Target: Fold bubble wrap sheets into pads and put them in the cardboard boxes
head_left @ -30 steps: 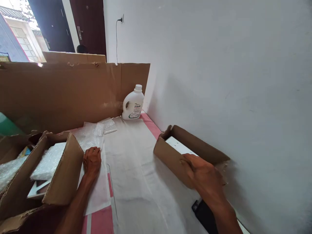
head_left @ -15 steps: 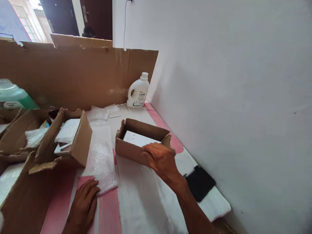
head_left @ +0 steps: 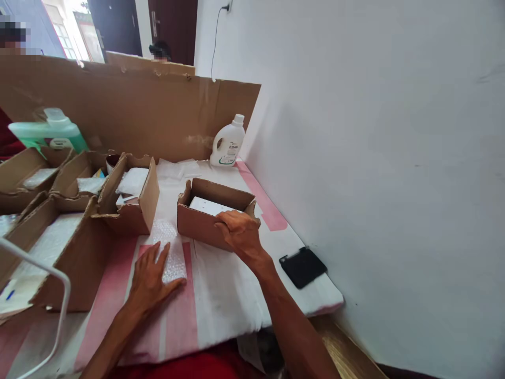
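A small open cardboard box stands on the white and pink cloth, with a flat white item inside it. My right hand grips the box's near right wall, fingers over the rim. My left hand lies flat, fingers spread, on a sheet of bubble wrap just left of the box.
Several open cardboard boxes with bubble-wrapped contents crowd the left. A tall cardboard sheet stands at the back, with a white jug and a green bottle near it. A black wallet-like item lies right, by the white wall. A person's head shows behind the cardboard.
My right hand has pulled the small box from the wall side to the middle of the cloth. My left hand has moved from the far bubble wrap onto a nearer sheet.
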Action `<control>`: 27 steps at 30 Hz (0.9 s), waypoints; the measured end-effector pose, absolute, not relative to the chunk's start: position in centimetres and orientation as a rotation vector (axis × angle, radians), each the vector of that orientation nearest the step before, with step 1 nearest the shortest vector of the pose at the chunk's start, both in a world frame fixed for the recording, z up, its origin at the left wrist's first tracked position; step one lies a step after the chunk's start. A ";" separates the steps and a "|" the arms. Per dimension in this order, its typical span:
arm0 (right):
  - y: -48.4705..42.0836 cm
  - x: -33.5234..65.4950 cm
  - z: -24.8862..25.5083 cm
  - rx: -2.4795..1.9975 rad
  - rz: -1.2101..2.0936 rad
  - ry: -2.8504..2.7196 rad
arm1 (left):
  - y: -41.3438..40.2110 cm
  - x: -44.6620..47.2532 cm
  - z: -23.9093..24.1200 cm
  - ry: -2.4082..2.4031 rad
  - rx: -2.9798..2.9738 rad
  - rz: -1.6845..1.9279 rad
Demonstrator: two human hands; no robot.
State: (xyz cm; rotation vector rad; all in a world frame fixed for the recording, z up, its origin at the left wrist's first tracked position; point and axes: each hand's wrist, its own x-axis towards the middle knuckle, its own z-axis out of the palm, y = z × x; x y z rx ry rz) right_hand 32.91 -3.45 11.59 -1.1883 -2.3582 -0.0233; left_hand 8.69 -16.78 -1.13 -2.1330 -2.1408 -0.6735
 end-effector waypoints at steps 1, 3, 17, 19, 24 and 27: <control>-3.4 32.8 11.5 -1.200 -0.026 -2.360 | -16.7 9.0 -1.6 -2.117 -2.174 -0.642; -3.2 32.3 11.4 -1.221 -0.025 -2.367 | -16.9 8.7 -2.5 -2.074 -2.228 -0.635; -1.3 28.1 12.0 -0.842 0.204 -2.526 | -25.0 5.5 1.2 -3.004 -1.605 -2.240; -1.7 28.7 12.0 -0.813 0.223 -2.534 | -25.6 6.1 1.0 -3.077 -1.360 -2.479; -3.3 29.9 13.1 -0.827 0.229 -2.505 | -25.9 6.6 0.2 -3.155 -1.173 -2.710; -6.2 30.9 15.6 -0.767 0.331 -2.353 | -25.9 6.5 1.0 -3.126 -1.480 -2.476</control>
